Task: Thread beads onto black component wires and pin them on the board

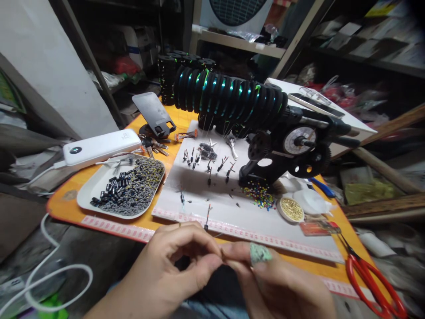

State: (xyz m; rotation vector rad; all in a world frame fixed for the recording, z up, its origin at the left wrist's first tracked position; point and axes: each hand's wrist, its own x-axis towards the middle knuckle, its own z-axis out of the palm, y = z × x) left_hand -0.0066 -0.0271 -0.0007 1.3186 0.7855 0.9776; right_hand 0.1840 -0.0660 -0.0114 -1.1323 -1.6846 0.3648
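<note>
Close to the front edge of the table, my left hand (186,261) pinches with thumb and index finger. The fingertips of my right hand (262,270) meet them, also pinched, with a green wrap (260,254) around one finger. Whatever is between the fingertips is too small to make out. Just beyond the hands, a small black part with a thin stem (206,218) lies on the white board (189,188). Several similar small assemblies (227,172) lie farther back, beneath a black machine (262,146) carrying a row of black spools (229,97).
A white tray (86,201) of small grey and black parts stands left, beside a white power bank (101,148). Coloured beads (260,195), a dish of gold beads (291,209) and red-handled scissors (372,279) are at right. A measuring tape (249,232) runs along the front.
</note>
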